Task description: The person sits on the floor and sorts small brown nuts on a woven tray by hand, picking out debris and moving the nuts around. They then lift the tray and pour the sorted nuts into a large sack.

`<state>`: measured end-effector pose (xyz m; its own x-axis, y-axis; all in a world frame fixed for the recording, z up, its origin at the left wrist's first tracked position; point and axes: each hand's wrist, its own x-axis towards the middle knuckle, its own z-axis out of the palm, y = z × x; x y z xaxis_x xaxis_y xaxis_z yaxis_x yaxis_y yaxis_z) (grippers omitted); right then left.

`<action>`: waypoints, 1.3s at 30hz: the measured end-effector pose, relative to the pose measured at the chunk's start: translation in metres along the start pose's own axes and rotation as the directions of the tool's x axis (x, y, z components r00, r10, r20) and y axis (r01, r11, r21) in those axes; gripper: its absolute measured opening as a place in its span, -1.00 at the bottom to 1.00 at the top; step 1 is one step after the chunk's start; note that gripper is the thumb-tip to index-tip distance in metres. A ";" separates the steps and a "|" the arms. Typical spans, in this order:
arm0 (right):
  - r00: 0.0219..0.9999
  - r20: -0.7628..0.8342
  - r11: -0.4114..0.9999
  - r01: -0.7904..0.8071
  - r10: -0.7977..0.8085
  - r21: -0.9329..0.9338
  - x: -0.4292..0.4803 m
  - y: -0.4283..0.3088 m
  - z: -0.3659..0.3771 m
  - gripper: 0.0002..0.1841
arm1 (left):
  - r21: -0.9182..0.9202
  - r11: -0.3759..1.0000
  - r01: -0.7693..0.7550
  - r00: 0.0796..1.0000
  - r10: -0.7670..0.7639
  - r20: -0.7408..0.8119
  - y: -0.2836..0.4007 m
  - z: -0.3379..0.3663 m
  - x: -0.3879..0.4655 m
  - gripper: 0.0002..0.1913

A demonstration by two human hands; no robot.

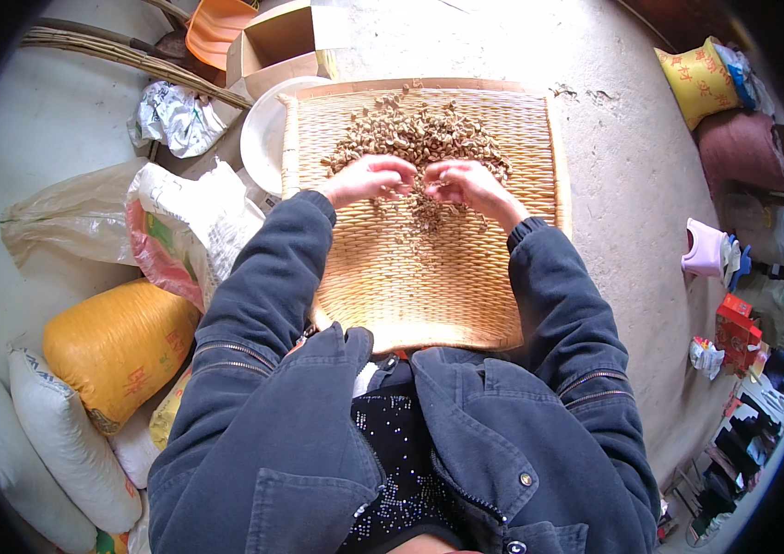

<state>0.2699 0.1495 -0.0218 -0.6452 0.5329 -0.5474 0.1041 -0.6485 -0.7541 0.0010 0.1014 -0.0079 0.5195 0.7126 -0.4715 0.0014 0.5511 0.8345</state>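
A large woven wicker tray [426, 291] lies in front of me. On its far half is a heap of unshelled peanuts [426, 131], with small broken shell bits [433, 216] scattered on the near side of the heap. My left hand [379, 177] is over the left front edge of the heap, its fingers curled inward. Facing it across a small gap, my right hand [462, 185] has its fingers bent over the right front part. Small pieces lie below and between the fingertips; whether either hand pinches a peanut is too small to tell.
A white basin [260, 138] stands against the tray's left side, with an open cardboard box [281, 48] and an orange scoop [215, 28] beyond. Plastic sacks and a full orange sack [122, 346] lie at left. Far right are a yellow sack [700, 79] and a red box [736, 332].
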 end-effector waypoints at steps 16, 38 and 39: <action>0.980 -0.163 0.993 0.117 -0.117 -0.009 0.005 0.027 0.014 -0.59 | 0.780 0.559 -0.282 0.818 0.565 -0.109 -0.031 0.031 0.014 -0.62; 0.730 -0.203 0.554 0.277 -0.653 -0.785 0.012 0.045 0.035 -0.85 | 0.887 0.450 0.105 0.811 0.478 -0.338 -0.042 0.055 0.033 -0.88; 0.738 -0.177 0.472 0.211 -0.651 -0.856 0.017 0.046 0.038 -0.86 | 0.894 0.434 0.109 0.827 0.461 -0.324 -0.043 0.055 0.032 -0.89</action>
<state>0.2350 0.1079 -0.0523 -0.4099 0.9118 0.0226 0.5606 0.2714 -0.7823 0.0645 0.0769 -0.0435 0.1534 0.9833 -0.0977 0.8214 -0.0719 0.5659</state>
